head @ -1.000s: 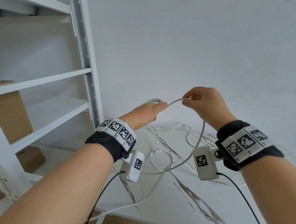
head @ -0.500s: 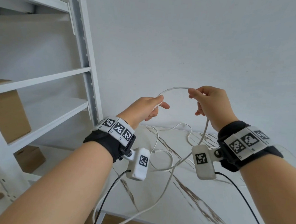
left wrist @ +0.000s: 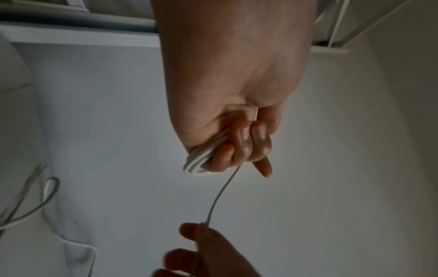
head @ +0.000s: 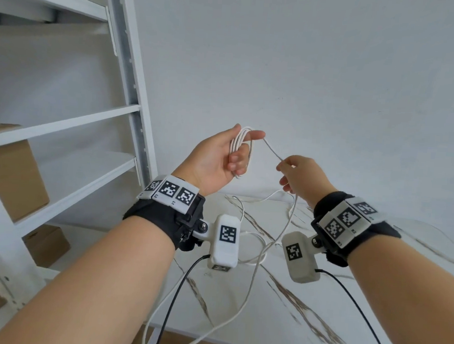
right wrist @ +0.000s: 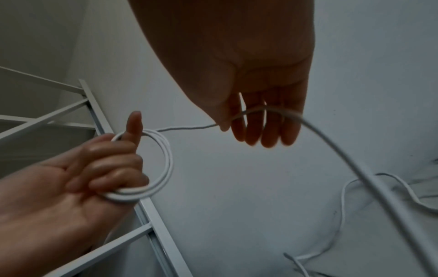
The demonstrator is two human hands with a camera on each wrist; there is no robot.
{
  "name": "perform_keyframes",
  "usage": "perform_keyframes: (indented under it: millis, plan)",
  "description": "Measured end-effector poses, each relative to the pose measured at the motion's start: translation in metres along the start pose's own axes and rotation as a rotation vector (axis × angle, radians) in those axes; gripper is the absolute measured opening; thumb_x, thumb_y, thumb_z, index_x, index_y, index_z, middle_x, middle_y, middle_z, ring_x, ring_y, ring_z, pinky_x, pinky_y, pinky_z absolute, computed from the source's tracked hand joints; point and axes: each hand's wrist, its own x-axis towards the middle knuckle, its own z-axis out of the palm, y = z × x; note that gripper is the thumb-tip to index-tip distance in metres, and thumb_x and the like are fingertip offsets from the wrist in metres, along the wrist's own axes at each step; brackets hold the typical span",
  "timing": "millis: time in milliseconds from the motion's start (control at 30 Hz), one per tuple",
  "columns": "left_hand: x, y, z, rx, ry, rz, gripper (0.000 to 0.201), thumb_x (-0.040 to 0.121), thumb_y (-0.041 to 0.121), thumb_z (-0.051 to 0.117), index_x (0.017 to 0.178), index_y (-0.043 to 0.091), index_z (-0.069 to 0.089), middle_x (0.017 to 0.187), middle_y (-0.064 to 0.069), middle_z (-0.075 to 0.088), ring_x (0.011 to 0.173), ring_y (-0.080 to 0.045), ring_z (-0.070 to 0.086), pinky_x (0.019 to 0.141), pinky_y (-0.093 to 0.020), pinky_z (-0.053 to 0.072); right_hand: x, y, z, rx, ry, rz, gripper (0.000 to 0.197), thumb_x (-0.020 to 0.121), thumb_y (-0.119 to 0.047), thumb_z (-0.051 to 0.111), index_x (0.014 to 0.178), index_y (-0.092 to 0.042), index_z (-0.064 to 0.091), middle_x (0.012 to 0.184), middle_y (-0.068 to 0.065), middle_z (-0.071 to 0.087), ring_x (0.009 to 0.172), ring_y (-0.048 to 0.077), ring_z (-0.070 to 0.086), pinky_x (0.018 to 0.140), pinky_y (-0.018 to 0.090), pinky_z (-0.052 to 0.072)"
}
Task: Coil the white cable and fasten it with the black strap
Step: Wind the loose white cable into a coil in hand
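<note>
My left hand (head: 221, 155) is raised palm-up and grips a small coil of the white cable (head: 239, 146), several loops held under curled fingers (left wrist: 239, 142) with the forefinger pointing out. In the right wrist view the coil (right wrist: 163, 168) is a neat ring around those fingers. A single strand (head: 271, 149) runs from the coil to my right hand (head: 298, 174), which pinches it between thumb and fingertips (right wrist: 237, 123). The rest of the cable (head: 257, 257) hangs down and lies in loose loops on the table. No black strap shows in any view.
A white marble-patterned table (head: 318, 312) lies below my hands, against a plain white wall. White metal shelving (head: 130, 84) stands at the left with cardboard boxes (head: 13, 173) on it. Black camera leads (head: 173, 302) hang from both wrists.
My left hand has turned palm-up and risen, with another loop laid onto the coil. My right hand has dropped lower and slid along the strand, now close beside the left.
</note>
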Motion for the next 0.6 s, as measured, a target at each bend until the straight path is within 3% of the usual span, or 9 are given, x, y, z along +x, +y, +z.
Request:
perform_keyframes:
  millis: [100, 233, 333, 400, 467, 533, 600]
  plan:
    - [0.001, 0.003, 0.000, -0.093, 0.037, 0.050, 0.041, 0.103, 0.033, 0.030, 0.115, 0.006, 0.059, 0.053, 0.003, 0.031, 0.046, -0.010, 0.026, 0.052, -0.023, 0.026, -0.004, 0.008, 0.009, -0.077, -0.089, 0.031, 0.030, 0.096, -0.009, 0.042, 0.116, -0.012, 0.064, 0.089, 0.009, 0.064, 0.073, 0.022, 0.057, 0.070, 0.031, 0.048]
    - [0.004, 0.004, 0.002, -0.171, 0.081, 0.093, 0.039, 0.103, 0.032, 0.031, 0.117, 0.007, 0.058, 0.055, 0.003, 0.035, 0.047, -0.011, 0.028, 0.054, -0.023, 0.028, -0.010, 0.006, 0.019, -0.067, -0.184, 0.097, 0.028, 0.099, -0.006, 0.036, 0.115, -0.008, 0.058, 0.083, 0.012, 0.065, 0.065, 0.021, 0.059, 0.052, 0.021, 0.041]
    - [0.005, 0.005, 0.008, -0.205, 0.102, 0.117, 0.038, 0.104, 0.031, 0.031, 0.118, 0.007, 0.057, 0.056, 0.003, 0.036, 0.048, -0.011, 0.029, 0.056, -0.024, 0.028, -0.016, -0.001, 0.029, 0.026, -0.238, 0.166, 0.025, 0.101, -0.010, 0.033, 0.111, -0.009, 0.056, 0.070, 0.012, 0.057, 0.059, 0.028, 0.060, 0.058, 0.031, 0.053]
    - [0.007, 0.008, 0.012, -0.211, 0.120, 0.132, 0.038, 0.104, 0.030, 0.031, 0.119, 0.006, 0.056, 0.056, 0.003, 0.036, 0.047, -0.011, 0.030, 0.055, -0.024, 0.029, -0.020, -0.006, 0.034, 0.041, -0.276, 0.185, 0.025, 0.101, -0.012, 0.035, 0.110, -0.011, 0.058, 0.066, 0.009, 0.047, 0.047, 0.023, 0.052, 0.056, 0.036, 0.057]
    - [0.008, 0.011, 0.014, -0.204, 0.146, 0.148, 0.038, 0.104, 0.030, 0.031, 0.122, 0.006, 0.054, 0.056, 0.003, 0.036, 0.047, -0.011, 0.030, 0.054, -0.024, 0.030, -0.022, -0.008, 0.036, -0.114, -0.304, 0.114, 0.028, 0.101, -0.017, 0.037, 0.113, -0.016, 0.062, 0.065, 0.003, 0.046, 0.042, 0.018, 0.044, 0.043, 0.028, 0.048]
    - [0.009, 0.013, 0.014, -0.200, 0.187, 0.158, 0.038, 0.104, 0.030, 0.030, 0.123, 0.006, 0.053, 0.057, 0.002, 0.036, 0.048, -0.011, 0.029, 0.054, -0.024, 0.030, -0.027, -0.011, 0.038, -0.243, -0.327, 0.025, 0.030, 0.101, -0.022, 0.039, 0.115, -0.021, 0.066, 0.065, -0.004, 0.047, 0.043, 0.013, 0.037, 0.039, 0.021, 0.034]
    - [0.011, 0.013, 0.012, -0.194, 0.247, 0.166, 0.037, 0.105, 0.029, 0.029, 0.123, 0.006, 0.052, 0.058, 0.002, 0.037, 0.048, -0.011, 0.030, 0.055, -0.024, 0.030, -0.030, -0.013, 0.038, -0.269, -0.365, -0.008, 0.029, 0.100, -0.024, 0.043, 0.114, -0.023, 0.068, 0.062, -0.007, 0.046, 0.044, 0.010, 0.034, 0.037, 0.016, 0.029]
